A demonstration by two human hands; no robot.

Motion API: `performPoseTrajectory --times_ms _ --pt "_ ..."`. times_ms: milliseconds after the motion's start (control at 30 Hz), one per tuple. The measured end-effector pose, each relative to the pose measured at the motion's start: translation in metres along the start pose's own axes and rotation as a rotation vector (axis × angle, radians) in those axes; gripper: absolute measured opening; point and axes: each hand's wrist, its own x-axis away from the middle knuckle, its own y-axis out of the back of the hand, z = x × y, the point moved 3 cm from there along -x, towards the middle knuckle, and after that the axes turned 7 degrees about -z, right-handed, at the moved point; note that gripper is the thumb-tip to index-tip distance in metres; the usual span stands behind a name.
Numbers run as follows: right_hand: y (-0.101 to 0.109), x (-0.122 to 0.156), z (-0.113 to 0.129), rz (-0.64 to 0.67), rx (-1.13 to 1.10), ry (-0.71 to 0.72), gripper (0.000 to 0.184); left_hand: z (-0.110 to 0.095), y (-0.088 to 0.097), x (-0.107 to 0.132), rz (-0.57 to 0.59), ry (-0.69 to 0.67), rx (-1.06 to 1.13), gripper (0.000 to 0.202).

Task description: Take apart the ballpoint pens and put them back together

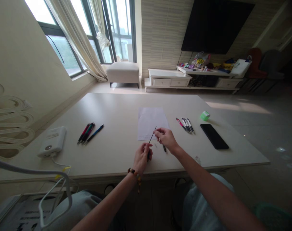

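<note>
The thin dark pen (151, 138) is held slantwise above the bench (117, 154), near its front edge, with the upper tip reaching the lower right corner of the sheet of paper (148, 120). The lower part is clenched in the left grip (142, 157), its fingers curled round the shaft. The right grip (166, 138) is pinched against the shaft higher up, so the pen appears to be borne by both grips at once. Just below the right grip, a short dark pen part (164, 148) is seen, though whether it is resting on the bench or being held cannot be told. A small pale bit (155, 145) lies between the grips.

The slim shaft is judged the chief risk: if the pinch is eased, it could slip, and the tip could be dragged across the paper and leave a mark. The pale bit, being tiny and close under the hands, could be brushed away by a wrist and lost. The clear plastic piece (197, 159) lies near the front edge and could be knocked off by the right forearm (203, 179).
</note>
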Motion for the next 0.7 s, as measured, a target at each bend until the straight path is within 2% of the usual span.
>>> performPoseTrajectory --times_ms 33,100,233,300,400,500,700 --pt "0.004 -0.003 0.0 -0.047 0.047 0.015 0.032 0.0 0.004 -0.003 -0.034 -0.007 0.015 0.044" --pt "0.005 -0.006 -0.001 -0.043 0.203 0.032 0.028 -0.001 0.013 -0.009 -0.097 -0.007 0.046 0.044" --pt "-0.012 0.003 -0.011 0.134 0.543 0.06 0.021 -0.008 0.03 -0.02 -0.164 0.0 -0.011 0.04" --pt "-0.022 0.008 -0.015 0.149 0.684 0.086 0.019 -0.012 0.033 -0.022 -0.168 -0.023 -0.144 0.038" --pt "-0.026 0.008 -0.017 0.119 0.831 0.094 0.02 -0.018 0.033 -0.022 -0.194 -0.126 -0.498 0.032" --pt "-0.02 0.004 -0.016 0.09 0.872 0.101 0.024 -0.021 0.027 -0.022 -0.22 -0.219 -0.787 0.028" --pt "0.012 -0.006 -0.01 -0.05 0.903 0.078 0.027 -0.019 0.015 -0.031 -0.184 -0.247 -0.978 0.031"
